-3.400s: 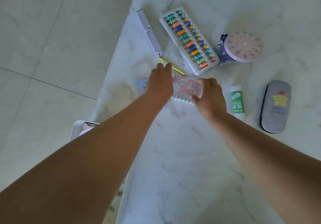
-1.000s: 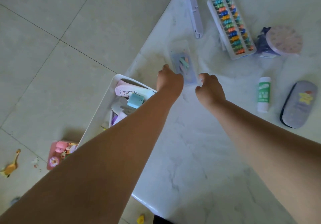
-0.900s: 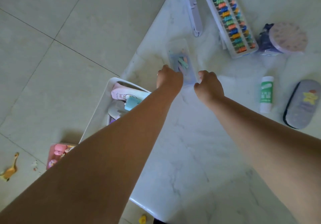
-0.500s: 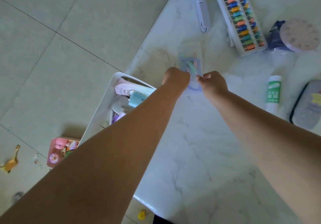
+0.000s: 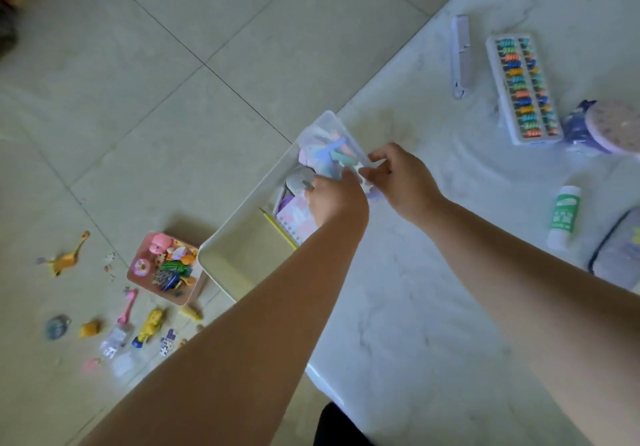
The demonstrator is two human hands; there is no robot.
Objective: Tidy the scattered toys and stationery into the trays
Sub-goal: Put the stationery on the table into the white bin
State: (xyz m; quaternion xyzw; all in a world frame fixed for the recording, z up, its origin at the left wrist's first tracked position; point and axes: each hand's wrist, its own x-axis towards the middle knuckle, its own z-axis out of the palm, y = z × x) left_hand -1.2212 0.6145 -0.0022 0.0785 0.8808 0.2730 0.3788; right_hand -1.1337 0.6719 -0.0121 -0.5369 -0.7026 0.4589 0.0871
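clear box [image 5: 329, 144] held by both hands over white tray's [image 5: 242, 217] far end.

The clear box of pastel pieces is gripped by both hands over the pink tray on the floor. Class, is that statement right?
Not quite. The head view shows both the left hand and right hand gripping the clear box, but it is over the white tray beside the table edge, not the pink tray, which sits further off on the floor.
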